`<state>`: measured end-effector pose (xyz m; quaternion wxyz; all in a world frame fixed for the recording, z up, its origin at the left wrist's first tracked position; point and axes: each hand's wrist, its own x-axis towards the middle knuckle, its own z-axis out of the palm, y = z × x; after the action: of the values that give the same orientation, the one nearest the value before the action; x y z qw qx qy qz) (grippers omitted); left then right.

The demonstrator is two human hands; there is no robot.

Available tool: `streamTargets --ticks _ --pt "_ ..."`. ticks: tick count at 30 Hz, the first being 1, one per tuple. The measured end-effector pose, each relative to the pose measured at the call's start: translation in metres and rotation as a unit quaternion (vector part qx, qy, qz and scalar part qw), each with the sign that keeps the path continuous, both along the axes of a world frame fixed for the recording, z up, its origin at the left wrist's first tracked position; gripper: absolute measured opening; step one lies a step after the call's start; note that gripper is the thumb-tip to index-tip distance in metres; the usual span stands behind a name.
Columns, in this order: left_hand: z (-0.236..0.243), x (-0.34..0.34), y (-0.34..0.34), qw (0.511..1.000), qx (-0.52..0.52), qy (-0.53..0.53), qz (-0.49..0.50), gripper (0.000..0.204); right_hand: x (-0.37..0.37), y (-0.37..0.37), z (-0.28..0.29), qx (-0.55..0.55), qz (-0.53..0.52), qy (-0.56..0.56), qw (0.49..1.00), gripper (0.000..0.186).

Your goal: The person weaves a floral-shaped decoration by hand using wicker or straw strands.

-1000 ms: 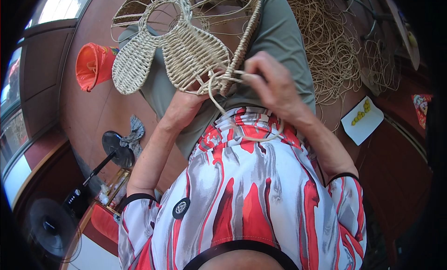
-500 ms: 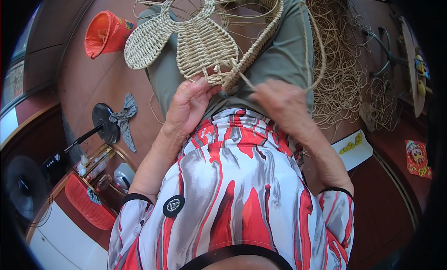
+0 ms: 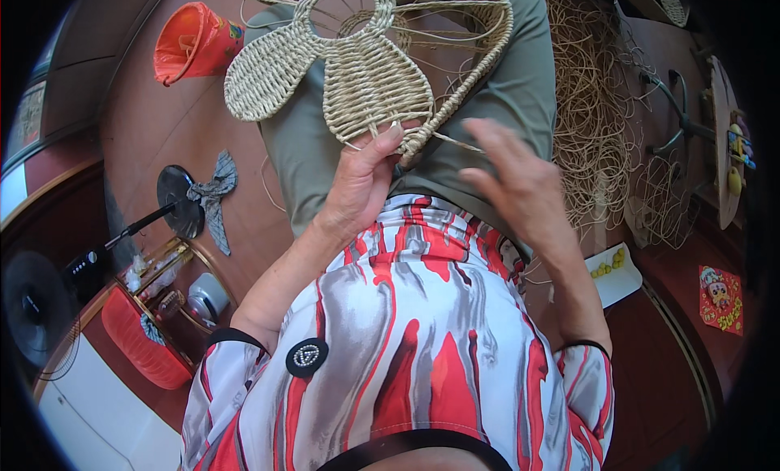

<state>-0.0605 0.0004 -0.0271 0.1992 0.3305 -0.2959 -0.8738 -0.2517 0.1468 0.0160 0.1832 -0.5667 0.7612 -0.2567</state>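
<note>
A woven straw piece (image 3: 378, 85) with petal shapes around a ring rests across my lap. It has a thick braided rim (image 3: 475, 75) along its right side. My left hand (image 3: 361, 183) grips the near edge of the woven piece, thumb on top, where a petal's lower end meets the rim; the fingers underneath are mostly hidden. A thin straw cord (image 3: 459, 142) sticks out to the right from that corner. Just right of the cord's end is my right hand (image 3: 516, 179), its fingers spread apart and slightly blurred, with nothing seen in it.
A large heap of loose straw cord (image 3: 593, 105) lies on the floor to the right. An orange bucket (image 3: 195, 45) stands at the far left, and a fan (image 3: 45, 308) at the left. A white tray with yellow-green pieces (image 3: 613, 284) sits at the right.
My right hand has let go of the cord and spread its fingers. The long loop of cord over my right knee no longer shows; a short end sticks out. My left hand still grips the edge.
</note>
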Motion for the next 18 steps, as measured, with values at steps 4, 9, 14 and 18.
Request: streamTargets --ticks 4,9,14,18 --pt "0.001 -0.009 0.009 0.999 -0.004 -0.044 0.028 0.032 0.013 -0.022 -0.001 0.010 0.031 -0.005 0.999 0.018" --pt "0.007 -0.011 0.010 0.999 -0.011 -0.028 0.017 0.032 0.003 -0.057 0.018 -0.073 0.129 -0.091 0.985 0.020" --pt "0.008 -0.019 0.010 0.999 -0.004 -0.029 0.021 0.035 -0.045 -0.120 0.034 0.006 0.274 0.053 0.960 0.009" --pt "0.009 -0.015 0.008 0.999 0.025 -0.018 0.018 0.028 -0.026 -0.146 0.026 -0.087 0.418 0.071 0.902 0.012"
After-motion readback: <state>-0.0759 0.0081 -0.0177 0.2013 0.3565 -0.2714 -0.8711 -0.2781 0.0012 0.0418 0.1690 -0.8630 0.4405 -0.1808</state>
